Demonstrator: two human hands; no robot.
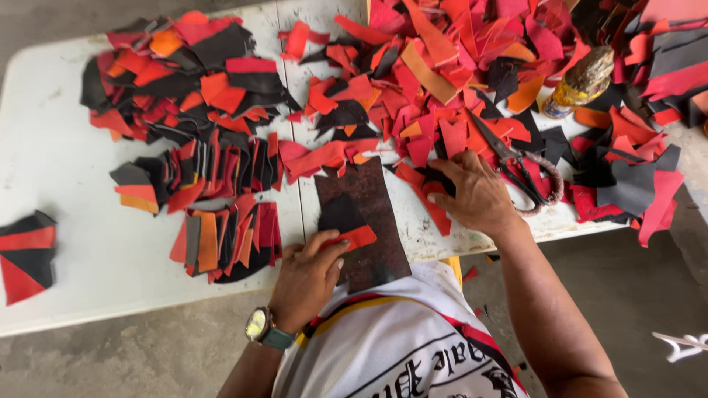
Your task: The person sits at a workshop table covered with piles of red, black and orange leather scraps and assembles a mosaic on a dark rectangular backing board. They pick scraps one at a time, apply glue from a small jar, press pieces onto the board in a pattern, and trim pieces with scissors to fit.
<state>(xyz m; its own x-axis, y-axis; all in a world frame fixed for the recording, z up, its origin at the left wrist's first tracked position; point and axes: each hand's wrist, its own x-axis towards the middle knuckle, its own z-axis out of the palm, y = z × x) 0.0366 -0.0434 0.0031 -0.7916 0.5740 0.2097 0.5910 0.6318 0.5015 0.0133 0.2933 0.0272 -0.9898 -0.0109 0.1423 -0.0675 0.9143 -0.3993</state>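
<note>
Left hand (308, 274) atop red-black piece (346, 222) (pinned flat)

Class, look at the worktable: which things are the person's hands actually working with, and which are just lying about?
In hand:
left hand pressing a red and black piece on the dark board
right hand reaching into the scrap heap

Lying about:
scissors
bottle
sorted stacks

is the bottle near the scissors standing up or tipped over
Tipped over. The bottle lies on its side among the red and black scraps, cap end pointing up-right, just beyond the scissors.
</note>
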